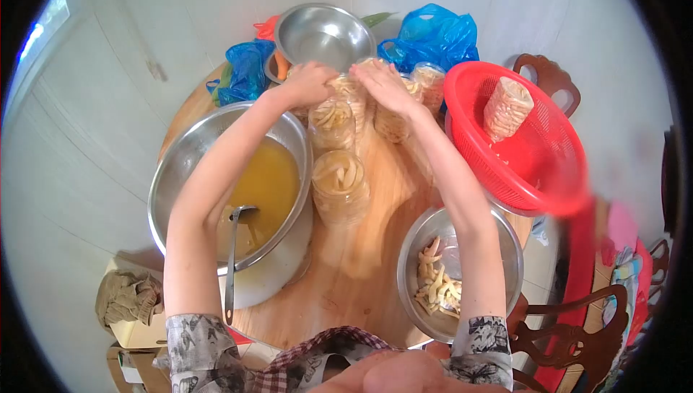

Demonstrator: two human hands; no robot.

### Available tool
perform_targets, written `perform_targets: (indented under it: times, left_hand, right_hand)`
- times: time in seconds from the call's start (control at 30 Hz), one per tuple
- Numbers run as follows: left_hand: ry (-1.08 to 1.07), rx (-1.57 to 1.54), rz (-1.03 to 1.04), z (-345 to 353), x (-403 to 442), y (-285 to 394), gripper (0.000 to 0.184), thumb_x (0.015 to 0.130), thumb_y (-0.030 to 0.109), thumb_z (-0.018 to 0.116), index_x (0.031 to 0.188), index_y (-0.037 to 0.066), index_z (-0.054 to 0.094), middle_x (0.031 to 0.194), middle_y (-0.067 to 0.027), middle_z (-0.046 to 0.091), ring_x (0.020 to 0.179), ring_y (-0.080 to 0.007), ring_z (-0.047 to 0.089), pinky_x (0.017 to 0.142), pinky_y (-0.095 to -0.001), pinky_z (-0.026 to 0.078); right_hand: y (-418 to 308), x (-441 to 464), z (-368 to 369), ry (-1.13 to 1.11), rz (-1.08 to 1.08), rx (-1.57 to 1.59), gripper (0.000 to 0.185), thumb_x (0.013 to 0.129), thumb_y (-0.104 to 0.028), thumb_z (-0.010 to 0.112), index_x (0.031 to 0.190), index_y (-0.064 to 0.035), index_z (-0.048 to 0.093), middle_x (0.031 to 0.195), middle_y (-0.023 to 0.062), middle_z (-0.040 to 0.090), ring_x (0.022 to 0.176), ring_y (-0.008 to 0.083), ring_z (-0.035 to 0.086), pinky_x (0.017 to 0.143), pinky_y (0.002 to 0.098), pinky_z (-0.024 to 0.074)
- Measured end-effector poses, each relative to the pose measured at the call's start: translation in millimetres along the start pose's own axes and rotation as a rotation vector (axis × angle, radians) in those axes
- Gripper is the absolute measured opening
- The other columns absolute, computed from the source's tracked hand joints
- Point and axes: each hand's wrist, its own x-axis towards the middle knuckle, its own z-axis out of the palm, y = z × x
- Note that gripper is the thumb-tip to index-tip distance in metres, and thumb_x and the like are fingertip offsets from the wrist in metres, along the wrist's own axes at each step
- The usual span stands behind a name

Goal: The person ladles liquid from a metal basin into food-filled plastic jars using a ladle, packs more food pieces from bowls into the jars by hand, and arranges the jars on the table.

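Head | left hand [381, 84] on jars [341, 180], open; right hand's [310, 84] grip unclear

The person wears a pale grey top with short sleeves, the right sleeve [204, 346] at the lower left of the frame and the left sleeve [482, 342] at the lower right, both printed with dark grey and black butterflies. At the bottom centre is a maroon-and-white checked cloth [346, 338] with a dark edge. The right hand [310, 83] and left hand [384, 85], upper centre, are bare, as are both forearms.
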Motion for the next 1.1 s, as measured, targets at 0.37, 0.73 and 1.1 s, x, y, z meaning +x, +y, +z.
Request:
perform_targets:
  times: [0.37, 0.73, 1.1]
  left_hand:
    - [-0.155, 0.111, 0.075, -21.1, -9.6, 10.8, 0.029, 0.088, 0.019, 0.058, 0.11, 0.01, 0.074, 0.116, -0.0146, 0.069, 0.114, -0.0321, 0.06, 0.108, -0.0523, 0.037]
    - [0.27, -0.147, 0.242, 4.7, 7.4, 1.1, 0.014, 0.085, 0.007, 0.058, 0.091, 0.0, 0.07, 0.098, -0.0177, 0.067, 0.091, -0.0365, 0.064, 0.082, -0.0431, 0.052]
    - [0.226, -0.105, 0.137, 5.9, 12.8, 5.7, 0.017, 0.086, 0.009, 0.06, 0.097, 0.002, 0.071, 0.1, -0.0171, 0.067, 0.096, -0.0391, 0.063, 0.086, -0.0447, 0.05]
  right_hand:
    - [-11.5, -5.0, -10.8, -0.04, -0.055, -0.221, 0.062, 0.104, -0.052, 0.03, 0.126, -0.008, 0.068, 0.139, 0.0218, 0.057, 0.144, 0.0389, 0.035, 0.12, 0.0605, 0.012]
    - [-22.9, 2.0, 0.0, -0.073, 0.09, -0.279, 0.057, 0.103, -0.047, 0.035, 0.11, -0.0066, 0.074, 0.126, 0.0222, 0.064, 0.13, 0.0422, 0.048, 0.113, 0.0707, 0.0174]
    - [-16.6, 0.0, -9.0, -0.172, -0.162, -0.048, 0.048, 0.099, -0.045, 0.046, 0.097, -0.0067, 0.075, 0.102, 0.0134, 0.073, 0.107, 0.0359, 0.062, 0.109, 0.0435, 0.0391]
